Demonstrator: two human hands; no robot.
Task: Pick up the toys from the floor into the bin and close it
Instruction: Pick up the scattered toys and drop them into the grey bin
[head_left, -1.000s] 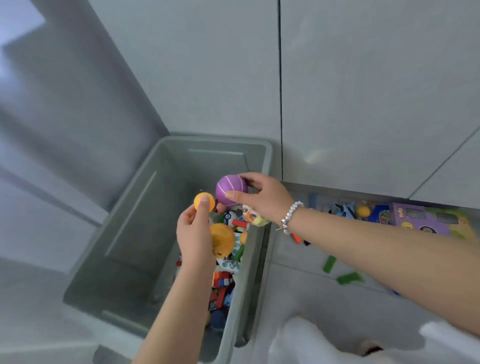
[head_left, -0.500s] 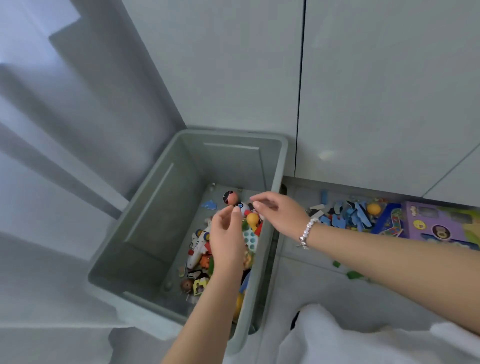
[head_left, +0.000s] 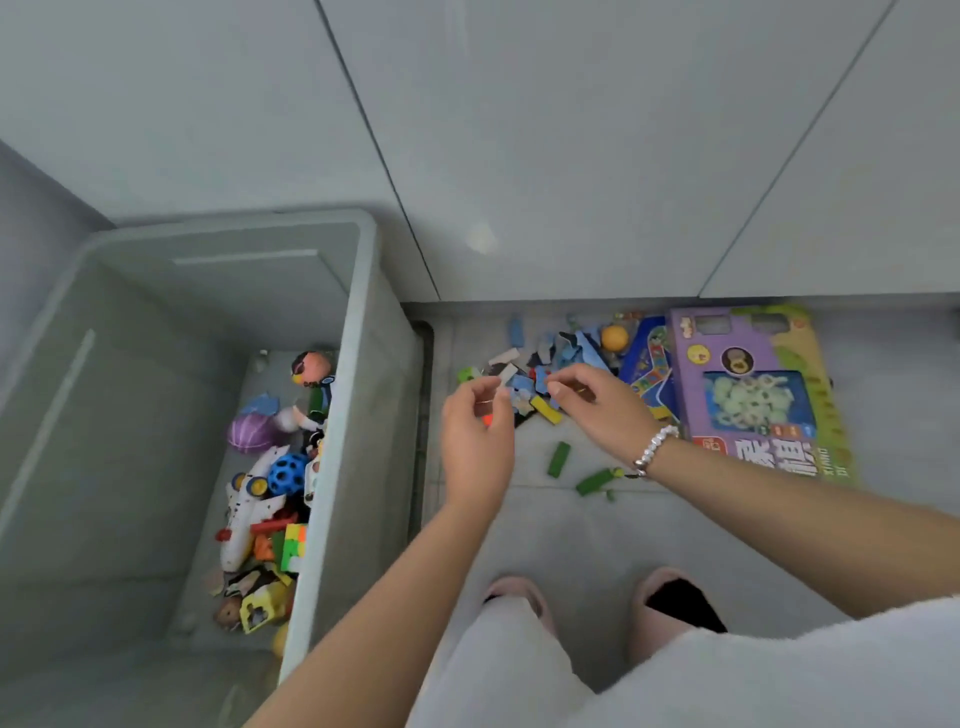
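- Grey bin (head_left: 358, 332): open, toys heaped along its right wall.
- Loose toys (head_left: 550, 358) scattered on the floor, beside a purple box (head_left: 748, 379).

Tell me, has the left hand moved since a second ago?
Yes. The left hand was above the grey plastic bin; now it has crossed the bin's right rim and hovers over the scattered floor pieces.

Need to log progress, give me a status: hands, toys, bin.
Left hand and right hand both empty, over floor pile of puzzle pieces. Bin open, part filled. Purple game box and green blocks on floor.
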